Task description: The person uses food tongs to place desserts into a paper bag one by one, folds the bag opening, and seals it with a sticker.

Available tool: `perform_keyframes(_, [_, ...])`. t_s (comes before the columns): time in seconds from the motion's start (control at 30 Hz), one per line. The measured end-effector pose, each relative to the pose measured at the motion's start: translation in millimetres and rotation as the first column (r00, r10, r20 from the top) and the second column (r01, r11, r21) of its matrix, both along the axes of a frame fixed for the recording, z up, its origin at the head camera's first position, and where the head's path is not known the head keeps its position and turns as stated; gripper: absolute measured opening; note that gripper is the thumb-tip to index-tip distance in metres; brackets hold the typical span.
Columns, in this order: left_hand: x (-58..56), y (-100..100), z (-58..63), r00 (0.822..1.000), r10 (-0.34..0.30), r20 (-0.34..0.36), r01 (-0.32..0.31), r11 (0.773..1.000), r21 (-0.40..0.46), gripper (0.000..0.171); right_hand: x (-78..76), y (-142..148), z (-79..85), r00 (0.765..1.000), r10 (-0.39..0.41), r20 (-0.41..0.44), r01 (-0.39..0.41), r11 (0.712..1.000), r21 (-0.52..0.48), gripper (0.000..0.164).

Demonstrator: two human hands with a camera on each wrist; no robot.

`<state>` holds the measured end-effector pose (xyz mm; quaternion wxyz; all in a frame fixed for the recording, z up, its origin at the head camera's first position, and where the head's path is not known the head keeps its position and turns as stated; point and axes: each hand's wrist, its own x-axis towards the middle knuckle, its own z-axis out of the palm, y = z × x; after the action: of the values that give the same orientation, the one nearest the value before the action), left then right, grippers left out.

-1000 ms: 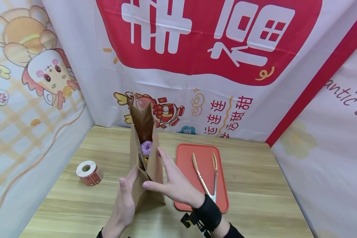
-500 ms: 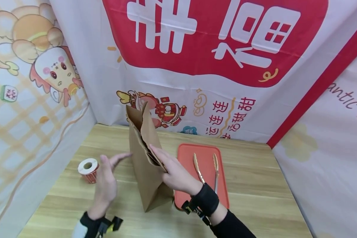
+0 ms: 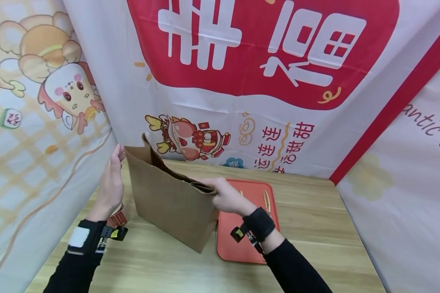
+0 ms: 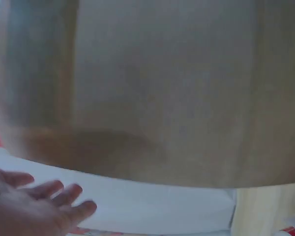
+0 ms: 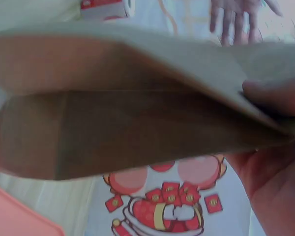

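Note:
A brown paper bag [image 3: 170, 205] stands over the table with its broad side towards me and its mouth partly spread. My right hand [image 3: 230, 197] pinches the right end of its top rim; in the right wrist view the thumb [image 5: 273, 97] lies across the paper. Beside the bag's left end is my left hand [image 3: 111, 187], its fingers extended. The left wrist view shows those fingers [image 4: 64, 194] spread and apart from the paper. What lies inside the bag is hidden now. Whether its base touches the table, I cannot tell.
A roll of red-and-white labels [image 3: 118, 216] sits behind my left wrist, partly covered. On the right, a red tray [image 3: 238, 244] carries metal tongs [image 3: 267, 201], partly behind my right hand. Printed cloth walls [image 3: 297, 142] enclose the wooden table [image 3: 308, 228].
The bag has swung round from end-on to broadside. My right hand has taken its rim; my left hand has let go and moved left and up. The purple doughnut inside has dropped from view.

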<state>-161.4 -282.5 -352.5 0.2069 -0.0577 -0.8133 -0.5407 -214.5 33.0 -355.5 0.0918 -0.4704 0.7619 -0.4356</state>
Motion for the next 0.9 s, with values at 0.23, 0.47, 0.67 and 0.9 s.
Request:
perform_keyframes(0.23, [-1.1, -4.7, -9.5, 0.984, -0.159, 0.084, 0.152, 0.985, 0.087, 0.061, -21.3, 22.8, -0.6, 0.994, -0.071, 0.087, 0.074, 0.997, -0.028, 0.057])
perform_keyframes(0.47, [4.8, -6.6, -18.0, 0.975, -0.178, 0.134, 0.176, 0.984, 0.03, 0.079, -32.2, 37.2, -2.0, 0.99, -0.106, 0.095, 0.108, 0.994, -0.016, 0.027])
perform_keyframes(0.67, [9.1, -9.3, -26.7, 0.995, -0.097, 0.009, 0.097, 0.988, -0.123, 0.049, -29.2, 45.6, -2.8, 0.987, -0.15, 0.059, 0.147, 0.988, 0.043, 0.031])
perform_keyframes(0.9, [14.6, -12.4, -24.2, 0.937, -0.222, -0.272, 0.125, 0.935, -0.333, 0.053, -13.6, 61.7, 5.0, 0.982, -0.042, 0.183, 0.016, 0.99, 0.139, 0.062])
